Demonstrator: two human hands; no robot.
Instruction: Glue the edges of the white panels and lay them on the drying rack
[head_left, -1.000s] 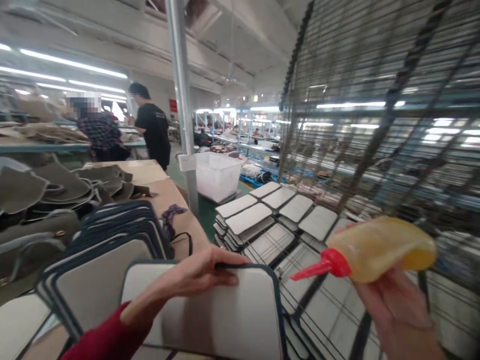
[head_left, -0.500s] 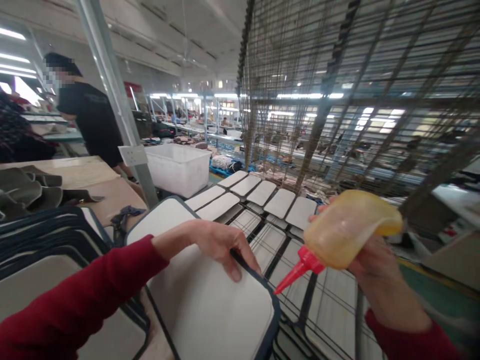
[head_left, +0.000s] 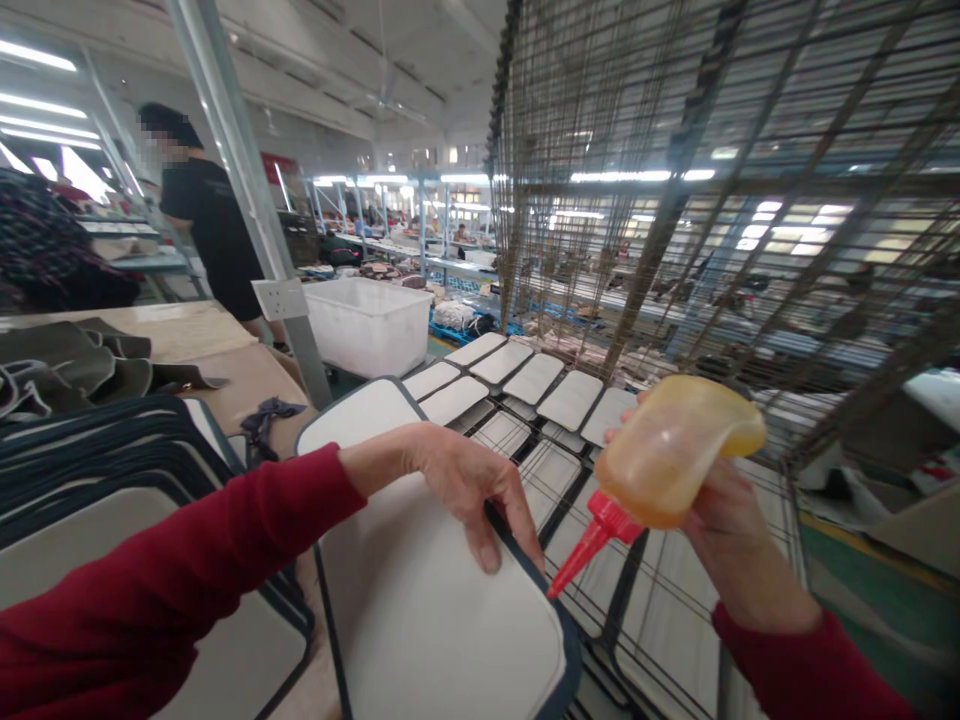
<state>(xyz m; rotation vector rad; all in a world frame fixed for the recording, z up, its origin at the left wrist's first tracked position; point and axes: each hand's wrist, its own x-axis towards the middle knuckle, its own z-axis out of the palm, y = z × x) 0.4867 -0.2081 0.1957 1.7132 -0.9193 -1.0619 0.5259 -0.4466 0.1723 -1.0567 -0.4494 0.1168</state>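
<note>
My left hand pinches the far edge of a white, round-cornered panel with dark blue edging, thumb on its face and fingers over the rim. In my right hand is a yellowish squeeze bottle, tipped down, with some amber liquid inside. Its red nozzle points down and left, the tip at or very close to the panel's dark edge by my left fingertips. Whether liquid comes out cannot be made out. Another like panel lies behind the held one.
A stack of dark-edged panels stands at left, near grey-green cut pieces. Several white panels lie on a wire rack, whose raised wire shelves tower at right. A metal post, white bin and person in black are beyond.
The bottle has shifted slightly left and its nozzle tip now sits nearer my left fingertips. My left hand still grips the panel. The whole view has swung a little left.
</note>
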